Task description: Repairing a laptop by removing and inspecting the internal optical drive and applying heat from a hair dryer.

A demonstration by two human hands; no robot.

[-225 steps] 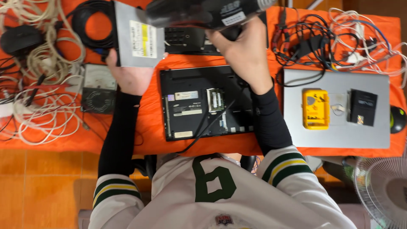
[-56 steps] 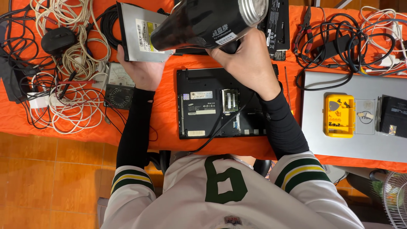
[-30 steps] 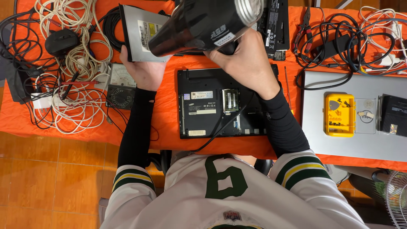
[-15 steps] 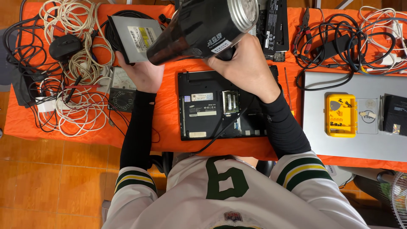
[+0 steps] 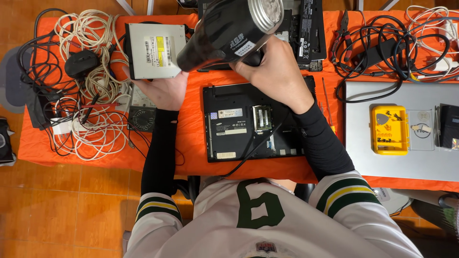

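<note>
Desk (image 5: 191, 138) covered in orange cloth, seen from above. Left hand (image 5: 160, 91) at centre left of frame, palm up, grip pinching the lower edge of a grey optical drive (image 5: 155, 50) that sits in the upper left, label side up. Right hand (image 5: 277, 71) at upper centre, grip wrapped tight around the handle of a black heat gun (image 5: 224, 31); its barrel is tilted, the metal nozzle pointing to the upper right and the rear end overlapping the right edge of the optical drive in the picture. Whether the two touch cannot be told. Open black laptop base (image 5: 253, 126) lies underside up at centre, just below both hands, with a black cable (image 5: 248, 153) running across it toward the person. Tangle of white and black cables (image 5: 91, 95) at left, a multimeter (image 5: 142, 117) just below the left hand. Closed grey laptop (image 5: 397, 162) at right carries a yellow parts tray (image 5: 389, 129). Pliers (image 5: 345, 26) and more black cables (image 5: 382, 48) at upper right.
</note>
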